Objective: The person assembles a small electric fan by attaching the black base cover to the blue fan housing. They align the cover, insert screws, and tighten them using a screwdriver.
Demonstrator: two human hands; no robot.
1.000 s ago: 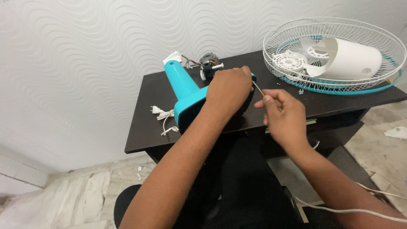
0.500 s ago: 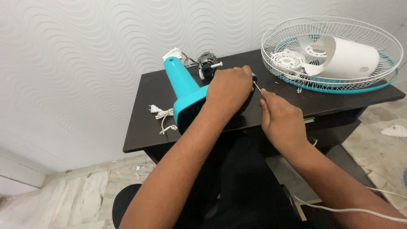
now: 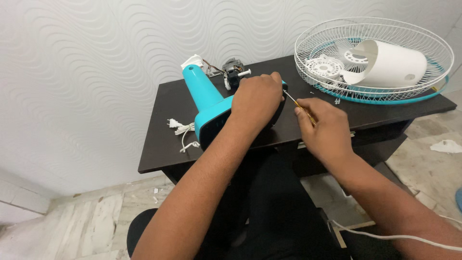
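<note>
Behind both hands, motor [image 3: 234, 72]; rightward, wire fan guard [image 3: 370, 58] with white housing [image 3: 390, 65].

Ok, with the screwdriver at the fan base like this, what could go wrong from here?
The screwdriver comes in at a slant beside the left hand gripping the turquoise fan base; if it slips, the tip may jab those fingers. Small screws lie loose on the dark table near the wire fan guard; a nudge could send them off the edge. The power cord lies coiled by the base and might snag if the base shifts.
</note>
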